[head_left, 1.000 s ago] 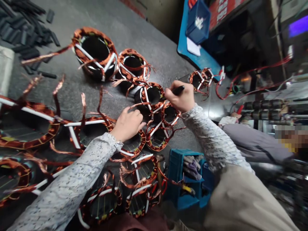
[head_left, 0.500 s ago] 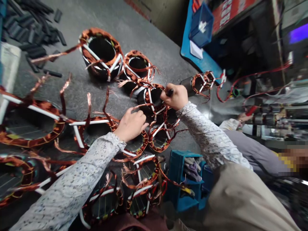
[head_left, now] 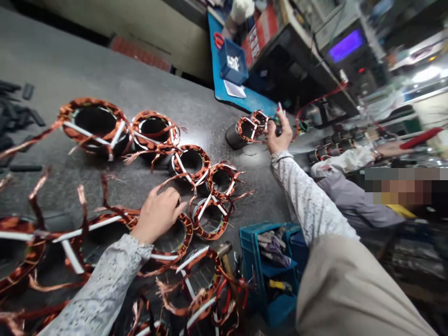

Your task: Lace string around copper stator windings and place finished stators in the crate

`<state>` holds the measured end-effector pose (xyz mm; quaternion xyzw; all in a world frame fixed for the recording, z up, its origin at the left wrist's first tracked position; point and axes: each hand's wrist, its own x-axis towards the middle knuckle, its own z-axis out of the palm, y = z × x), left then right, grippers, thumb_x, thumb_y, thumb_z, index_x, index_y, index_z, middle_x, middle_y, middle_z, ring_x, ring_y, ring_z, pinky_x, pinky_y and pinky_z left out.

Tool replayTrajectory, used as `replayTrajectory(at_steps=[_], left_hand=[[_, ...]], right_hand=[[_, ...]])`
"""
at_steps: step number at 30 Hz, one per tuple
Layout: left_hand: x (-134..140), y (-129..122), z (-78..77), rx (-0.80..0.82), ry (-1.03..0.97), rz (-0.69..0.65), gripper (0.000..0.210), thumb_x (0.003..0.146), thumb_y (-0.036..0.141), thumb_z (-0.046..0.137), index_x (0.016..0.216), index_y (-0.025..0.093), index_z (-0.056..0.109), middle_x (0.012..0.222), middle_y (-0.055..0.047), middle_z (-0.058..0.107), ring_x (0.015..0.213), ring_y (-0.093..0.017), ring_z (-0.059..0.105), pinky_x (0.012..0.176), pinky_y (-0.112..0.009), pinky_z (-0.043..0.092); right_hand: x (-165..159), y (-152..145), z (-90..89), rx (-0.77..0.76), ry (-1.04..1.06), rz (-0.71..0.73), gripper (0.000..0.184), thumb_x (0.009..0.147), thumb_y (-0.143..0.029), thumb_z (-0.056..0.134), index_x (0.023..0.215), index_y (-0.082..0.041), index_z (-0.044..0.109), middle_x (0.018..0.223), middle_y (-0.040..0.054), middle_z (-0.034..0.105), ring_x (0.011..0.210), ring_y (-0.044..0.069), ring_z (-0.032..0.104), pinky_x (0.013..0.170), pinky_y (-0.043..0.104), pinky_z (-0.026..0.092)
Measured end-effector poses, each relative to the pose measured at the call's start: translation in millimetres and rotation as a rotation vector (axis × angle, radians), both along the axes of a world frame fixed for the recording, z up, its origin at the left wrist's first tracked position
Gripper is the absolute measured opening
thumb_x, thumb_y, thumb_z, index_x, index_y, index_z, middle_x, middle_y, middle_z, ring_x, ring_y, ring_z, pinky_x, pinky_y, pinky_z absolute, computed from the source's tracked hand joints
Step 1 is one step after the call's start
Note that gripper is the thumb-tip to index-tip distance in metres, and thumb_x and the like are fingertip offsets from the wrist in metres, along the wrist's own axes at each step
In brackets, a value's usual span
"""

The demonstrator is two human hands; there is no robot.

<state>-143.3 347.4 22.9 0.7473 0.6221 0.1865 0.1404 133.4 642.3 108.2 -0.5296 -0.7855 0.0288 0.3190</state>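
Over a grey worktop (head_left: pixel 70 70) bearing copper-wound stators (head_left: pixel 96 122), the left hand (head_left: pixel 159 212) lies low with loosely bent fingers beside a thin copper lead (head_left: pixel 171 179) — whether it grips that lead cannot be told — while the right hand (head_left: pixel 280 132) is held out well apart from it, its fingers about something dark, just beside a stator pair (head_left: pixel 234 134). Beyond, a blue bin (head_left: pixel 236 76) with white pieces (head_left: pixel 233 62) sits on a blue mat (head_left: pixel 258 99); black tubes (head_left: pixel 14 109) lie at the left, a blue crate (head_left: pixel 247 238) containing a grey cloth (head_left: pixel 275 246) stands nearer, and at the right another person (head_left: pixel 346 196) holds something red (head_left: pixel 422 138).
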Motion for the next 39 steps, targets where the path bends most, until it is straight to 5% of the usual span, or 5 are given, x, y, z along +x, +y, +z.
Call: replayTrajectory(at_steps=[3, 14, 29, 36, 39], left_hand=[[-0.3, -0.4, 0.8, 0.012, 0.012, -0.001, 0.02, 0.091, 0.032, 0.053, 0.078, 0.018, 0.057, 0.081, -0.004, 0.063, 0.08, -0.022, 0.063, 0.095, -0.044, 0.043], [-0.3, -1.0, 2.9, -0.048, 0.036, 0.017, 0.022, 0.094, 0.032, 0.046, 0.079, 0.018, 0.054, 0.082, -0.003, 0.063, 0.081, -0.021, 0.061, 0.095, -0.042, 0.042], [-2.4, 2.3, 3.3, -0.095, 0.061, 0.062, 0.03, 0.092, 0.041, 0.038, 0.074, 0.021, 0.051, 0.08, -0.006, 0.064, 0.082, -0.024, 0.062, 0.093, -0.042, 0.044], [-3.2, 2.2, 4.1, -0.06, 0.029, 0.053, 0.03, 0.091, 0.041, 0.037, 0.072, 0.022, 0.051, 0.08, -0.007, 0.064, 0.082, -0.026, 0.061, 0.088, -0.042, 0.046], [-3.8, 3.0, 1.8, -0.049, 0.024, 0.057, 0.029, 0.091, 0.041, 0.038, 0.073, 0.023, 0.051, 0.081, -0.008, 0.065, 0.081, -0.026, 0.061, 0.088, -0.041, 0.046]], right_hand=[[19.7, 29.4, -20.7, -0.015, -0.158, -0.21, 0.027, 0.083, -0.038, 0.053, 0.102, -0.019, 0.059, 0.107, 0.0126, 0.067, 0.103, 0.027, 0.062, 0.092, 0.045, 0.048], [16.2, 100.5, -50.3, -0.38, -0.475, -0.226, 0.02, 0.078, -0.035, 0.061, 0.088, -0.02, 0.053, 0.085, 0.008, 0.064, 0.086, 0.022, 0.062, 0.082, 0.039, 0.047], [-2.7, -41.3, -38.8, -0.485, -0.44, -0.353, 0.039, 0.084, -0.048, 0.055, 0.108, -0.018, 0.058, 0.102, 0.0159, 0.07, 0.095, 0.031, 0.066, 0.084, 0.042, 0.049], [66.2, -60.7, 27.1, -0.381, 0.231, -0.176, 0.048, 0.087, -0.06, 0.043, 0.09, -0.018, 0.065, 0.053, -0.0007, 0.058, 0.039, 0.012, 0.046, 0.043, 0.027, 0.04], [78.6, -66.2, 41.8, -0.369, 0.196, -0.17, 0.041, 0.082, -0.054, 0.052, 0.067, -0.017, 0.064, 0.043, -0.0027, 0.048, 0.036, 0.011, 0.039, 0.042, 0.026, 0.036]])
